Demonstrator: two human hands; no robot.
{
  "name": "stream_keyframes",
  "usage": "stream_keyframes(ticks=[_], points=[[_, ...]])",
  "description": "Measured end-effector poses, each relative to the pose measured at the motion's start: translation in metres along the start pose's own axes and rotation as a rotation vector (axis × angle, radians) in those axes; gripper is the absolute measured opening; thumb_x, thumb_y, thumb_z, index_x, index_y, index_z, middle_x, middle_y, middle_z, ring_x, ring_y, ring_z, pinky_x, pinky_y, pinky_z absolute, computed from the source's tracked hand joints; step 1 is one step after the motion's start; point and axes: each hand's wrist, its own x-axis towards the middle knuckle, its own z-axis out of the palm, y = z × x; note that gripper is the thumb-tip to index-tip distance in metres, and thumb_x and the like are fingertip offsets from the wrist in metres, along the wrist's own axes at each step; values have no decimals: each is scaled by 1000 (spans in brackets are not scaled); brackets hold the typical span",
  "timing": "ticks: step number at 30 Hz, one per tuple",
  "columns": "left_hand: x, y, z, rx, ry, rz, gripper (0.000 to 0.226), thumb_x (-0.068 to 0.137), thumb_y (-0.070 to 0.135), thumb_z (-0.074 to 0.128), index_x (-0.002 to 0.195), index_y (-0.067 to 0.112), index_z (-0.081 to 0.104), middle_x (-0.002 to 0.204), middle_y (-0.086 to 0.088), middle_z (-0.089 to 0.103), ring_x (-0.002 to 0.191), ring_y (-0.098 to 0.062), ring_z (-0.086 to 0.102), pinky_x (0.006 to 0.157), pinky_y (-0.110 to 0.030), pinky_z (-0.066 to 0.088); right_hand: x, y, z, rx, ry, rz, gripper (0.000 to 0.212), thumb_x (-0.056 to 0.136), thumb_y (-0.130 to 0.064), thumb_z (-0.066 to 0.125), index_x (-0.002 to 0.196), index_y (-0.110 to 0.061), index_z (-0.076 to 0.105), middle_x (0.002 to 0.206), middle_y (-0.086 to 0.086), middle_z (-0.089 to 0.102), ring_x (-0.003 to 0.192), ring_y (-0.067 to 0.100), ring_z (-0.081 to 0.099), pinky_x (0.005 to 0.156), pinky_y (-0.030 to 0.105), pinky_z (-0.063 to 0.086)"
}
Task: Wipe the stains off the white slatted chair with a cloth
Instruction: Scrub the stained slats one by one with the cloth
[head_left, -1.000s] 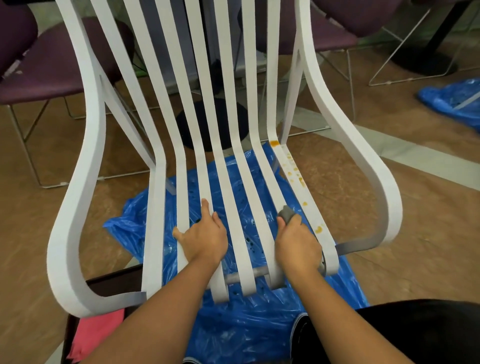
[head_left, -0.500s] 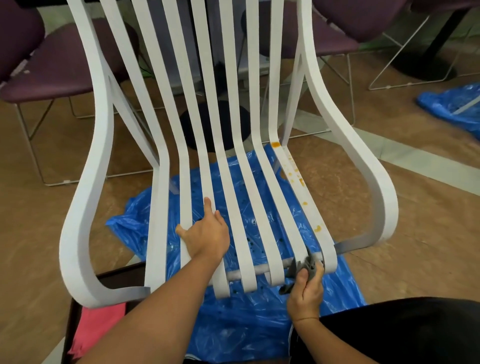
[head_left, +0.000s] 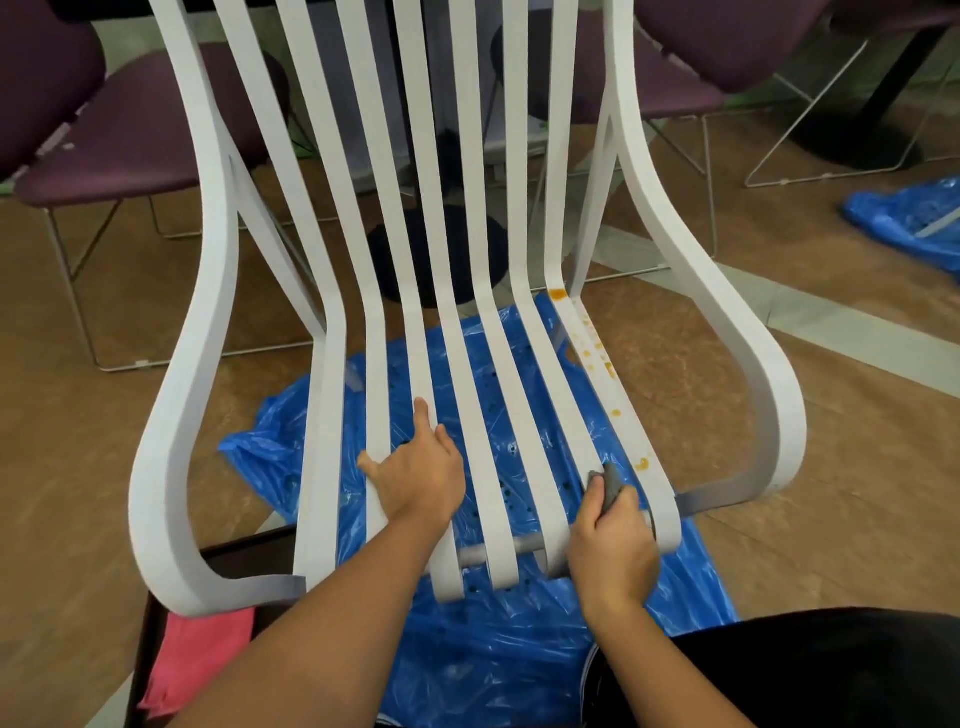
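Right hand (head_left: 613, 551) curled closed around a grey cloth (head_left: 611, 486), pressed on the front end of the second slat from the right. Left hand (head_left: 423, 480) open and flat, fingers spread over two mid-left slats, holding nothing, bracing the white slatted chair (head_left: 208, 332). Orange stains (head_left: 643, 463) sit on the rightmost slat (head_left: 597, 358), nearest blob just beside the cloth tip, more dotted up to the seat-back bend. Looks like mid-wipe, most stains not yet touched. Next move probably: shift cloth one slat right, stroke along it toward the bend. Slat is narrow, open gaps either side, cloth can slip through; blue plastic sheet (head_left: 467, 665) on the floor below catches drips. Right armrest loop (head_left: 769, 415) bounds the outer side, slat run ahead is clear
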Motion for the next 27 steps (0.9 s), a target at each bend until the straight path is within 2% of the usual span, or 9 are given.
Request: stream_keyframes(ticks=[2, 7, 10, 15, 20, 22, 25, 27], points=[[0, 0, 0, 2, 1, -2, 54, 108, 43, 18, 160, 30, 16, 56, 6, 58, 65, -13, 56, 119, -54, 15, 14, -12, -1, -154, -78, -10, 46, 100, -56, 26, 86, -17, 47, 65, -2, 54, 59, 21, 53, 53, 33, 41], [0, 1, 0, 6, 6, -1, 54, 108, 42, 18, 160, 30, 15, 57, 6, 58, 65, -12, 55, 119, -54, 15, 53, -48, 8, -352, -214, -149, 48, 103, -51, 20, 110, -12, 48, 89, 6, 68, 79, 27, 65, 61, 36, 38], [0, 1, 0, 9, 6, 1, 54, 108, 42, 18, 160, 30, 15, 57, 6, 58, 64, -12, 54, 119, -54, 14, 76, -72, 24, -374, -261, -180, 47, 104, -50, 22, 113, -11, 46, 95, 9, 68, 81, 27, 65, 58, 34, 38], [0, 3, -2, 17, 0, -5, 53, 108, 42, 18, 160, 30, 15, 58, 7, 57, 65, -11, 52, 119, -54, 14, 111, -110, 39, -392, -358, -176, 46, 105, -47, 27, 128, -9, 40, 108, 13, 67, 95, 30, 65, 62, 35, 38], [0, 2, -1, 16, -5, -7, 53, 108, 42, 17, 160, 30, 16, 58, 7, 57, 65, -11, 51, 118, -54, 15, 121, -113, 50, -354, -361, -192, 45, 105, -47, 27, 122, -8, 42, 104, 15, 68, 92, 32, 66, 61, 37, 42], [-1, 2, -1, 17, -5, -5, 53, 108, 42, 17, 160, 30, 16, 58, 7, 56, 64, -11, 51, 118, -53, 16, 119, -109, 48, -306, -374, -193, 41, 107, -40, 28, 123, -6, 44, 109, 16, 67, 96, 33, 65, 64, 37, 44], [0, 2, -3, 10, 1, -4, 53, 108, 42, 18, 160, 30, 16, 57, 7, 56, 64, -12, 51, 118, -54, 17, 122, -106, 39, -288, -419, -238, 30, 103, -14, 39, 131, -6, 45, 118, 16, 64, 104, 34, 63, 71, 38, 46], [0, 2, -4, 13, -1, -5, 53, 109, 42, 18, 160, 30, 17, 57, 8, 54, 65, -12, 50, 118, -54, 17, 126, -106, 27, -231, -456, -262, 30, 105, -18, 37, 131, -7, 47, 118, 17, 62, 104, 35, 62, 73, 36, 44]])
